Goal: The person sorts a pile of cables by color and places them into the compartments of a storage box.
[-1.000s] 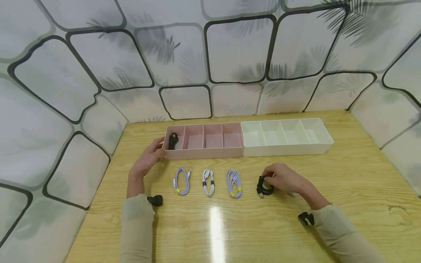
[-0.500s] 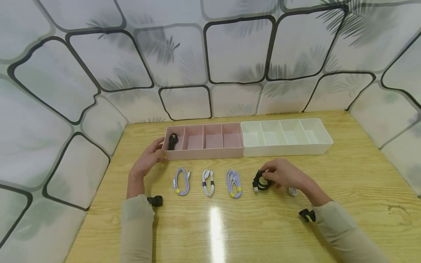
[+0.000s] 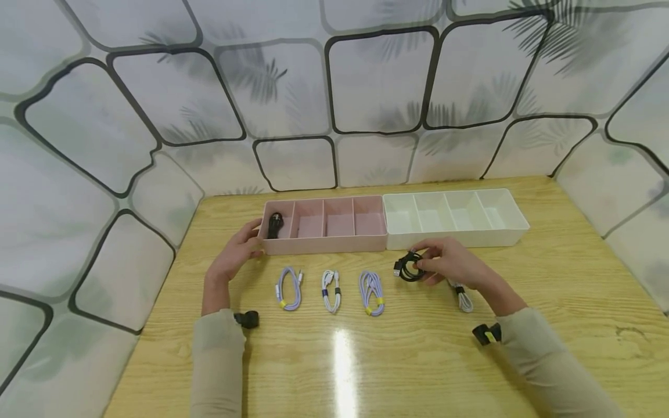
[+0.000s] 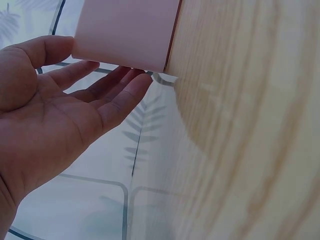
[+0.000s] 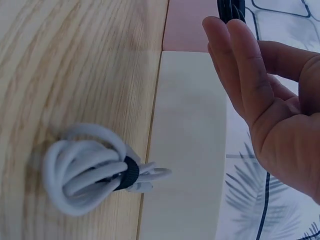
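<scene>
My right hand (image 3: 452, 264) pinches a coiled black cable (image 3: 409, 267) by its right side, just in front of the white divided box (image 3: 449, 239). In the right wrist view part of the black cable (image 5: 231, 10) shows beyond the fingertips. Relaxed fingers of my left hand (image 3: 233, 252) touch the left end of the pink divided box (image 3: 324, 245); the left wrist view shows them against its edge. Another black cable (image 3: 274, 225) lies in the pink box's leftmost compartment. Below my right hand, a white cable bundle (image 5: 90, 170) with a dark strap rests on the table.
In front of the pink box lie a purple cable loop (image 3: 289, 288), a white cable (image 3: 331, 290) and another purple cable (image 3: 371, 292), in a row on the wooden table (image 3: 292, 366). The two boxes stand end to end, near a patterned backdrop (image 3: 376, 81).
My right hand has raised the black cable from the table and carried it left and towards the boxes, uncovering the white cable bundle. My left hand has stayed at the pink box.
</scene>
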The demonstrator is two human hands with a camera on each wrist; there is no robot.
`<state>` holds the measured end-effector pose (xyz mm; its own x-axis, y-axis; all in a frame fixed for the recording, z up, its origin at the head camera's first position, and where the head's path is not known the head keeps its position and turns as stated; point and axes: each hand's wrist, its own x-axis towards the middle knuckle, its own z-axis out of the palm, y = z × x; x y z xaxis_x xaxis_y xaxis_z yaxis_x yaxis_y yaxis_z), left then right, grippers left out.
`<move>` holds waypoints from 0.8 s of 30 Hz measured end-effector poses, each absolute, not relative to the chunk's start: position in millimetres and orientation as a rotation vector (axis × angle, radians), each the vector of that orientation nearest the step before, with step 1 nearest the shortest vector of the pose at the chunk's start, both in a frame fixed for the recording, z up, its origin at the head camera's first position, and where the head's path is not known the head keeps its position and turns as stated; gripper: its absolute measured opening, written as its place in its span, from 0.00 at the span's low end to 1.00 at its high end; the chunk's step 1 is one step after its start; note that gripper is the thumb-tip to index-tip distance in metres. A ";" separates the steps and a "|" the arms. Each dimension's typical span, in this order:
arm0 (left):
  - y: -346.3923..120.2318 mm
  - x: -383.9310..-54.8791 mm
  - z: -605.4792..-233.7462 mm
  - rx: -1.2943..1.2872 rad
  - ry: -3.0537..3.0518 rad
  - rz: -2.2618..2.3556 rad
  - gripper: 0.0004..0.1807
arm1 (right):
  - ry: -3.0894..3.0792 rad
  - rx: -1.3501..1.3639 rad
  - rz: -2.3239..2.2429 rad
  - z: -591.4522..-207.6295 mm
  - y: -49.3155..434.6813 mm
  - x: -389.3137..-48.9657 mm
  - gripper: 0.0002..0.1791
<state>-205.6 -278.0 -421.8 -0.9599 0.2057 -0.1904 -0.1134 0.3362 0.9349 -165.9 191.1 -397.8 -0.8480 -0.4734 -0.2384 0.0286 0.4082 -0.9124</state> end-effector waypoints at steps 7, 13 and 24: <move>-277.6 -204.3 -421.8 0.084 2.330 1.664 0.31 | 2.139 -0.357 -1.516 -395.4 188.2 -172.0 0.25; -278.0 -205.1 -421.4 0.103 2.332 1.660 0.31 | 2.092 -0.362 -1.571 -393.3 185.0 -177.3 0.28; -280.6 -208.1 -424.6 0.101 2.333 1.666 0.30 | 2.105 -0.436 -1.555 -386.5 170.5 -186.9 0.26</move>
<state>-208.1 -280.6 -424.6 -0.9605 0.2127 -0.1793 -0.1005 0.3354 0.9367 -186.9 170.5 -386.5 -0.8321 -0.5207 -0.1908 0.0294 0.3021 -0.9528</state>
